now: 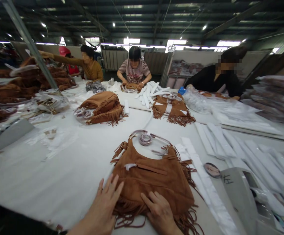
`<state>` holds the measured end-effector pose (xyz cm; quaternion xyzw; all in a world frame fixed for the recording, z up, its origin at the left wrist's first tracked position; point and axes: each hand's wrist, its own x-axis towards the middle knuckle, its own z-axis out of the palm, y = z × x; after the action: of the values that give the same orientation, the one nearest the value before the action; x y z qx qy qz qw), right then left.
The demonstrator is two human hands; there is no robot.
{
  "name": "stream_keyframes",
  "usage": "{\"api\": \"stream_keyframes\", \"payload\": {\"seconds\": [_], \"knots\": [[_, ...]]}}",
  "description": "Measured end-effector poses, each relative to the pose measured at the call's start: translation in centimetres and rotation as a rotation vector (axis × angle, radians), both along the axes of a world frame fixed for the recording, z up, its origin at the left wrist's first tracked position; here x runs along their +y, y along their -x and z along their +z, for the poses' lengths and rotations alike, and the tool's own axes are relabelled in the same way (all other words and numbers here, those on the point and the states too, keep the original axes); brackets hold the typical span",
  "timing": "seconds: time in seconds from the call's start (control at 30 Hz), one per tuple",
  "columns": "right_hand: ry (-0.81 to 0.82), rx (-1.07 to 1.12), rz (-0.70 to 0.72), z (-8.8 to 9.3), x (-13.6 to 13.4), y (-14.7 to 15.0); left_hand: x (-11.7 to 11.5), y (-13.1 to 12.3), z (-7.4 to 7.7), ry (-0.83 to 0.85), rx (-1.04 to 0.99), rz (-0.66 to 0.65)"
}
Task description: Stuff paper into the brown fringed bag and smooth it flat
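A brown suede handbag (pixel 156 181) with fringe along its sides and bottom lies flat on the white table in front of me. Its zip pull is wrapped in white material, and a coiled, wrapped strap (pixel 145 139) rests inside the handle loop. My left hand (pixel 105 204) is spread at the bag's lower left edge, fingers stretched out over the fringe. On the bag's lower front lies my right hand (pixel 160 209), its index finger extended and the other fingers bent a little; nothing shows in its grasp.
Two more fringed bags, one at left (pixel 101 107) and one at right (pixel 172 109), lie farther back. White paper strips (pixel 220 140) and a grey tape dispenser (pixel 244 195) are on the right. Co-workers (pixel 134 70) work across the table (pixel 58 176). A metal post (pixel 29 42) stands left.
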<state>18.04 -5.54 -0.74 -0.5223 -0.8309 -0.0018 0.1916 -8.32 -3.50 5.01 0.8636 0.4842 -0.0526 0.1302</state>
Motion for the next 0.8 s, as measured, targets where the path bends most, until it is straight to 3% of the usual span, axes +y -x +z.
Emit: {"api": "stream_keyframes", "payload": {"seconds": [0.07,0.17,0.27,0.37,0.53,0.67,0.8], "knots": [[0.001,0.009,-0.008,-0.1,0.0,0.2,-1.3,-4.0,-0.4,0.055,-0.078,-0.047],[-0.031,0.055,-0.028,-0.3,0.0,0.5,-2.4,-9.4,-3.3,0.054,-0.135,-0.071],[-0.047,0.084,-0.041,-0.4,-0.1,0.8,-1.8,-11.4,-6.1,-0.006,-0.164,-0.016],[0.009,0.053,-0.059,-0.2,-0.1,0.7,-0.2,-10.2,-6.7,-0.106,-0.154,0.009],[0.061,0.034,0.003,0.2,-0.4,-0.2,2.0,-6.6,-4.4,-0.145,0.007,0.056],[0.078,0.006,0.051,0.5,-1.2,-0.8,2.3,-4.4,-3.1,-0.007,0.085,-0.108],[0.093,-0.065,0.041,0.7,-1.7,-0.5,2.3,-3.1,-3.6,0.023,0.113,-0.167]]}}
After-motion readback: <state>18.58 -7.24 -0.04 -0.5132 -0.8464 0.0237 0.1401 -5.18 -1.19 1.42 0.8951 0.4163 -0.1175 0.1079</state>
